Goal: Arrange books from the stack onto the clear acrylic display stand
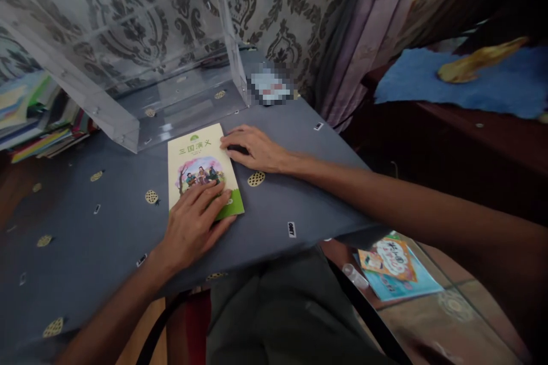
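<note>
A cream-coloured paperback book [201, 168] with green trim and Chinese characters lies face up on the grey tablecloth. Across its lower cover my left hand [197, 217] rests flat, fingers stretched out and hiding part of the picture. My right hand [252, 148] is on the cloth just right of the book, its fingertips touching the upper right edge. The fingers of that hand are slightly bent, with a gap between index finger and thumb. Neither hand grasps anything.
A clear acrylic box [128, 125] stands behind the book. Several stacked books [43, 120] lie at the far left. A blurred-out item [270, 85] sits near the back right corner. Blue cloth [411, 80] covers furniture at right; booklets [398, 274] lie below the table's front edge.
</note>
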### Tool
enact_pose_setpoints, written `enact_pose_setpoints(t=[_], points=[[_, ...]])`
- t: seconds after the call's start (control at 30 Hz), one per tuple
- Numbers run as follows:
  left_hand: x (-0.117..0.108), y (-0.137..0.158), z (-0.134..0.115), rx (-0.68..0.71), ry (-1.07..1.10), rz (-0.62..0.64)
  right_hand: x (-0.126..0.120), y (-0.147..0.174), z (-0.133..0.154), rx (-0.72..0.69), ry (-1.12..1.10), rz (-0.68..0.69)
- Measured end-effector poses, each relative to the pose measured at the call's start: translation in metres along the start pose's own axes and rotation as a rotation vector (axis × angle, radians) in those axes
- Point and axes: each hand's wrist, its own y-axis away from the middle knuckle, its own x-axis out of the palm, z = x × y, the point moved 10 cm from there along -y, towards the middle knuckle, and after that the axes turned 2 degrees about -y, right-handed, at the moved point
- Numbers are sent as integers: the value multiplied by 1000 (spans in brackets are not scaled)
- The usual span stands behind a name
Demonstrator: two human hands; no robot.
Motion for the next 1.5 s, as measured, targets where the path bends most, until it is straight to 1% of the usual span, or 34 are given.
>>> enact_pose_setpoints(t=[0.17, 0.3, 0.37, 0.6, 1.0, 1.2, 1.5], points=[[-2, -1, 1, 4, 30, 2, 4, 3, 18, -71, -76, 31], [-1, 0, 1, 8, 29, 3, 12, 6, 31, -142, -77, 106], [-1, 0, 2, 6, 34, 6, 15, 7, 33, -153, -66, 135], [-3, 0, 0, 20, 37, 0, 21, 9, 31, -140, -58, 209], [-5, -1, -1, 29, 42, 8, 26, 11, 26, -83, -127, 341], [-4, 0, -1, 40, 30, 18, 34, 18, 27, -78, -113, 406], [-3, 1, 3, -21, 95, 25, 38, 24, 38, -35, -117, 456]])
